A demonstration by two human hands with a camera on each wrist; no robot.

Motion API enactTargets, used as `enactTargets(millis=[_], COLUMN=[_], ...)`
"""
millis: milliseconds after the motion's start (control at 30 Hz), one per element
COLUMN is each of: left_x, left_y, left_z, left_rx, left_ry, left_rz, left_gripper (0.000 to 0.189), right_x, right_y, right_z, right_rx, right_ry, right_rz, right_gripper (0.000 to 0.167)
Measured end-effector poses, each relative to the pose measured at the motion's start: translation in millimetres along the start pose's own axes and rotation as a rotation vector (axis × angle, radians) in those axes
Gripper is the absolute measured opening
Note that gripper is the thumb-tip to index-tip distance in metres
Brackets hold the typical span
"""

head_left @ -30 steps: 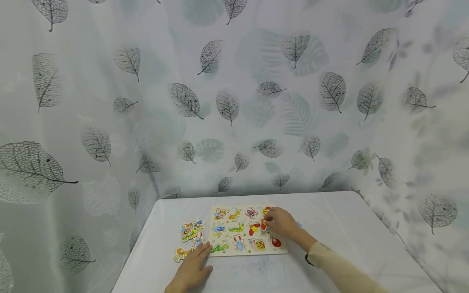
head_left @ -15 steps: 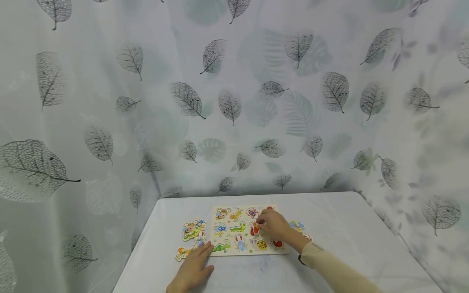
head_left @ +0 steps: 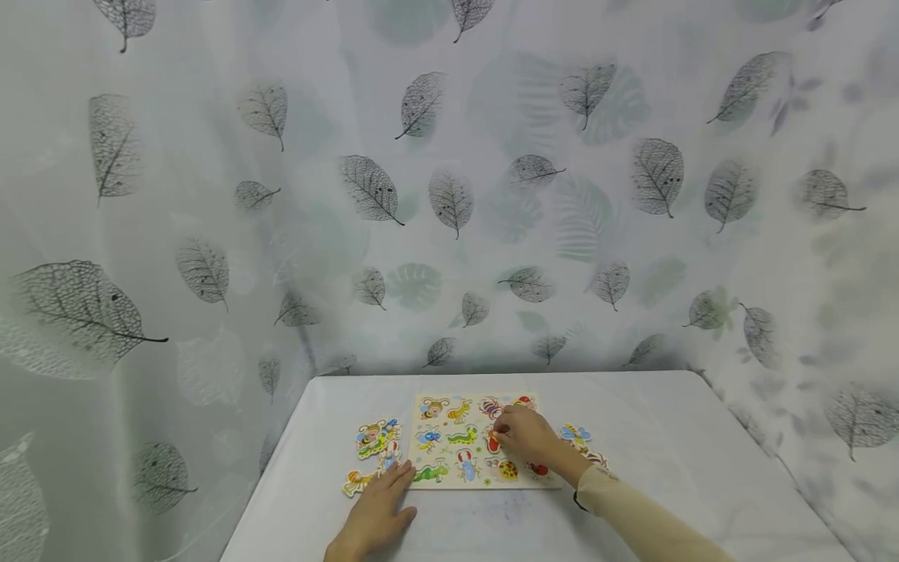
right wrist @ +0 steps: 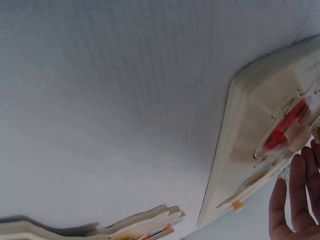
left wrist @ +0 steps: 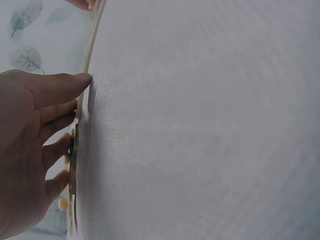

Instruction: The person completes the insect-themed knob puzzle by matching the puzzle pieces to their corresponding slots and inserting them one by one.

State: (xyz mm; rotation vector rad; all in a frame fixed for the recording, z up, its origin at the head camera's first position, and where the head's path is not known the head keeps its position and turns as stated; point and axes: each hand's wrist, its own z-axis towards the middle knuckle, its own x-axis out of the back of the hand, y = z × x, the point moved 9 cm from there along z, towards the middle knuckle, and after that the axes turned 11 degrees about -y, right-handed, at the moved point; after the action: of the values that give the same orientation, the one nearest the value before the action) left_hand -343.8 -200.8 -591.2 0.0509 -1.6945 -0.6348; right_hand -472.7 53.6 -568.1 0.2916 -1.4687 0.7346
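Observation:
A wooden peg puzzle board (head_left: 449, 482) with printed insect pictures lies on the white table. My right hand (head_left: 527, 435) is over its right half, with finger and thumb pinching a red butterfly puzzle piece (head_left: 493, 443) at the butterfly picture; the fingers cover much of it. A ladybug piece with a knob (right wrist: 290, 130) sits on the board beside that hand in the right wrist view. My left hand (head_left: 375, 511) lies with fingers extended at the board's lower left corner, touching the edge. An orange insect piece (head_left: 357, 481) is right beside its fingertips.
Left of the board, several loose insect pieces (head_left: 375, 437) lie overlapping. More loose pieces, one a blue-winged insect (head_left: 574, 433), lie to its right, beside my right forearm. A leaf-patterned curtain (head_left: 449, 234) hangs behind the table (head_left: 646, 421).
My right hand has moved left with the red butterfly piece, from the board's right side onto the butterfly picture, then stayed there. The left hand has kept its place at the corner.

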Motion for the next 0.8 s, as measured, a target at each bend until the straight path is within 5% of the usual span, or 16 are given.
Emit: enactTargets(millis=[800], left_x=[-2.5], left_y=[-4.4], left_z=[2.5], left_rx=[0.023], left_ry=[-0.011], left_rz=[0.006], left_gripper=[0.069], right_x=[-2.8], right_y=[3.8], right_z=[5.0], right_rx=[-0.066], right_ry=[0.012], right_rz=[-0.014], right_gripper=[0.008])
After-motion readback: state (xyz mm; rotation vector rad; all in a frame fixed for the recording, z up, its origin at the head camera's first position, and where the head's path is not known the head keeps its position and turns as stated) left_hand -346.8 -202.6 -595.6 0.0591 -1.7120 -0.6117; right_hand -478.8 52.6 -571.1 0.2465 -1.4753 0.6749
